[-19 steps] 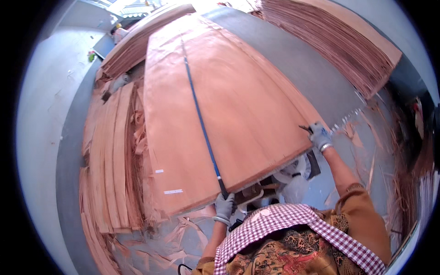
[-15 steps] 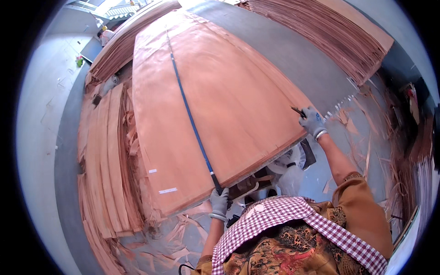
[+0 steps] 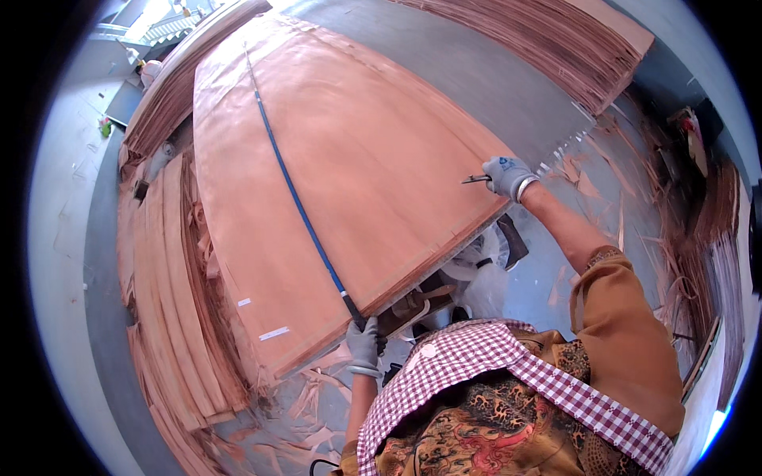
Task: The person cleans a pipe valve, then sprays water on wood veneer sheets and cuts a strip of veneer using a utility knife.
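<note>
A: How are the hands set?
B: The left hand (image 3: 364, 347) is wrapped round the rod (image 3: 291, 189), the right hand (image 3: 508, 176) round a dark tool (image 3: 476, 180).
A: Any risk?
B: If the tool's tip dipped, it might scratch the sheet (image 3: 365, 174); a sideways rod might snag it.
A: Where do they lie?
B: Rod: forward from the left hand, along the sheet. Tool: jutting left from the right hand, over the sheet's near right corner.

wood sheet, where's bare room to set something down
Bare: the wood sheet between the blue rod and the right hand; the grey surface between the sheet and the upper-right veneer stack. Crowded: left of the sheet, piled with wood strips, and at the rod's near end, held by the left hand.
</note>
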